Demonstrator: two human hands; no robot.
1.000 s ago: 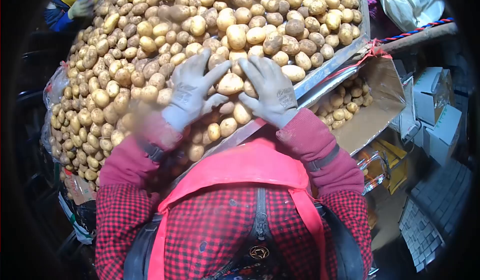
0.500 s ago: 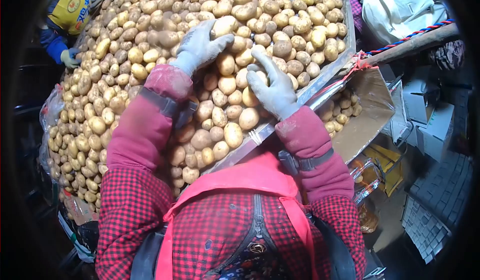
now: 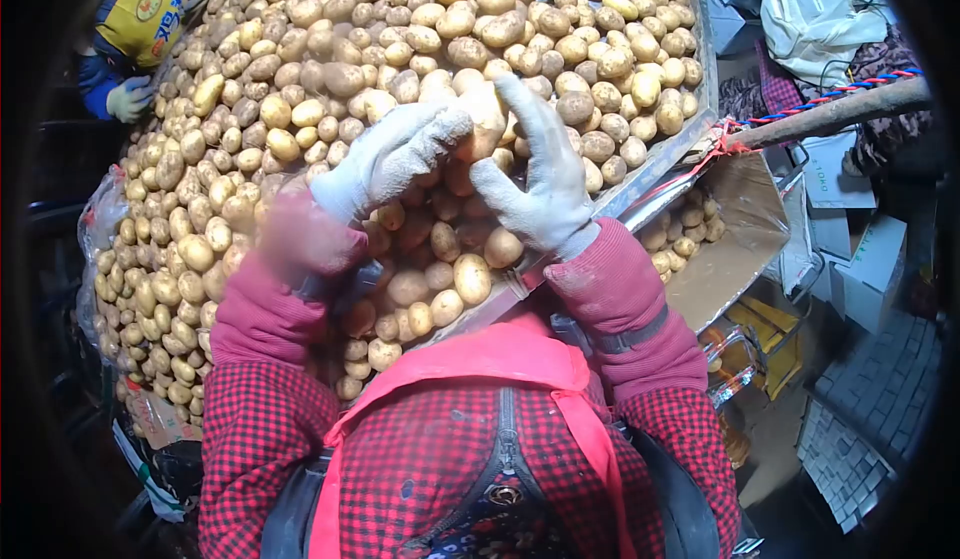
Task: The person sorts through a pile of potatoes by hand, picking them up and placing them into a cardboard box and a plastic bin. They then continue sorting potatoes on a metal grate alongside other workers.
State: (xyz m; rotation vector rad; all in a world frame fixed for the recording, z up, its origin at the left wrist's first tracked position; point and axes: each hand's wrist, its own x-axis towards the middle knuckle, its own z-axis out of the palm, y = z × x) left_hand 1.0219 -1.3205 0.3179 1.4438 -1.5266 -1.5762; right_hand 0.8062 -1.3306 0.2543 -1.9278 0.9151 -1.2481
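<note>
A wide heap of potatoes (image 3: 280,109) fills the table in front of me. My left hand (image 3: 390,154), in a dusty pale glove, is curled against the left side of a potato (image 3: 483,119) raised over the heap. On that potato's right side is my right hand (image 3: 540,169), also gloved, its thumb and fingers spread around it. The potato sits between the two hands, and both touch it. More potatoes (image 3: 472,277) lie below my wrists near the table edge.
A cardboard box (image 3: 735,214) with potatoes stands right of the table's metal rim (image 3: 640,184). A wooden pole (image 3: 840,109) wrapped with rope juts out at the right. At upper left is a co-worker's gloved hand (image 3: 130,99). White boxes (image 3: 868,269) stand at right.
Both hands have come closer together around one potato, which is now lifted. My left hand has shifted down and its fingers have curled. The co-worker's hand has moved slightly.
</note>
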